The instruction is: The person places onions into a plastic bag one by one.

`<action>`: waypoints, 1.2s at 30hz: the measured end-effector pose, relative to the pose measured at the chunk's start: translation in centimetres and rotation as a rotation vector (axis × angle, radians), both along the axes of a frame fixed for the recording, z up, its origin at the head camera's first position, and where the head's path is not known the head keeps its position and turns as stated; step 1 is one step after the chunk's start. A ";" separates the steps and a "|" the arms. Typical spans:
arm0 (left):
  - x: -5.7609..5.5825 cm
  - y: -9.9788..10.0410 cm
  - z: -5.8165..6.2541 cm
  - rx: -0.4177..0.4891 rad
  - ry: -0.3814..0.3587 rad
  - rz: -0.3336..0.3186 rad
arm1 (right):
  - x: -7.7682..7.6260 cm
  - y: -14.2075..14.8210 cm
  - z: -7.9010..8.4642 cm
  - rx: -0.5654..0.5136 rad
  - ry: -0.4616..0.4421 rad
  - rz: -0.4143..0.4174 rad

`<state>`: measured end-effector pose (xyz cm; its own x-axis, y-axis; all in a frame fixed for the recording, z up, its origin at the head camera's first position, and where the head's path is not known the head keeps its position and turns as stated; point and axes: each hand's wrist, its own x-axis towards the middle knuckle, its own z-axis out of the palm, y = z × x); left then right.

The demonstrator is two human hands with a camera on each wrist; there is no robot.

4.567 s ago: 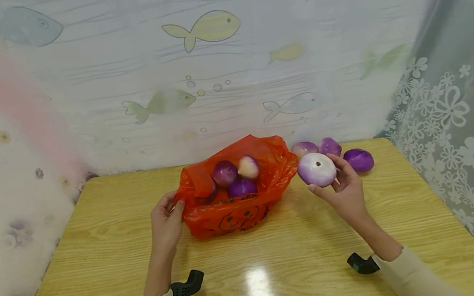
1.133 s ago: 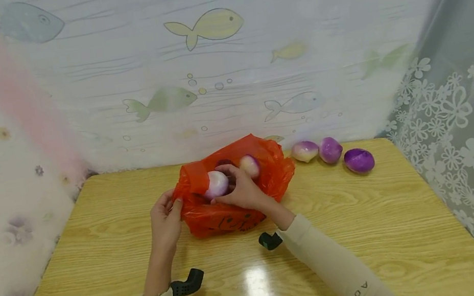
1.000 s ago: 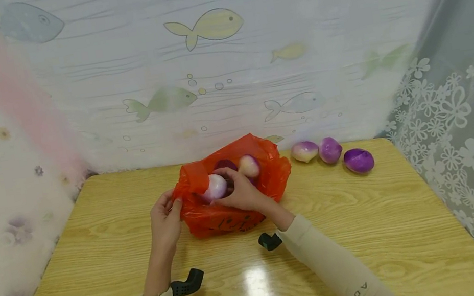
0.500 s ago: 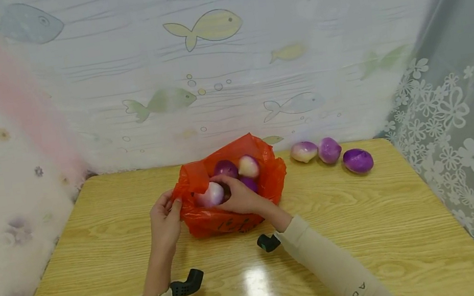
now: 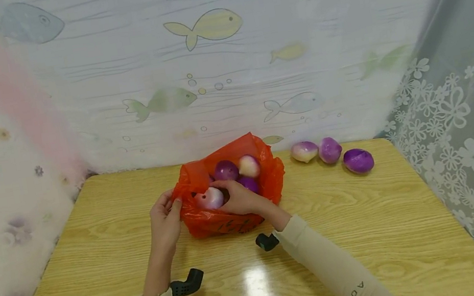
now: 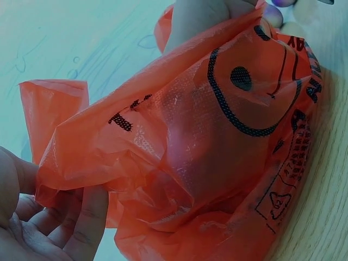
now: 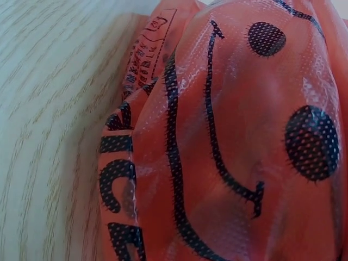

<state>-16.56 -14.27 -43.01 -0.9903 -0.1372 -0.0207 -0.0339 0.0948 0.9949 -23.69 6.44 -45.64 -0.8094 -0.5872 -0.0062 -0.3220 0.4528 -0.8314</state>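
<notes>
A red plastic bag [image 5: 225, 222] printed with a smiling face lies on the table, its mouth toward me. My left hand [image 5: 166, 221] pinches the bag's left edge; in the left wrist view, the fingers of that hand [image 6: 60, 217] hold the crumpled plastic. Inside the bag, my right hand [image 5: 240, 196] grips a whitish-purple onion [image 5: 212, 198] near the left side. Beside it in the bag are a dark purple onion [image 5: 225, 170], a paler onion [image 5: 249, 167] and a violet one [image 5: 249, 185]. In the right wrist view the bag's front [image 7: 244, 109] hides the hand.
To the right of the bag, three more onions lie in a row at the table's back: a pale one [image 5: 304, 152], a purple one [image 5: 330, 150] and a darker one [image 5: 358, 161]. A fish-patterned curtain [image 5: 226, 77] hangs behind the wooden table [image 5: 372, 240].
My right hand has carried the whitish-purple onion from right of the bag into it, then lowered it leftward. The bag's right edge has sagged inward. My left hand has kept its hold.
</notes>
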 end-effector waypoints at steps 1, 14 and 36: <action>0.0 0.0 0.0 0.000 0.002 0.000 | 0.0 0.0 0.0 0.001 0.000 -0.002; 0.0 0.0 0.0 0.005 0.015 -0.006 | -0.1 -0.7 -0.6 0.068 0.027 -0.101; 0.1 -0.3 0.0 0.014 0.015 0.008 | 0.5 0.3 0.4 -0.124 -0.013 -0.109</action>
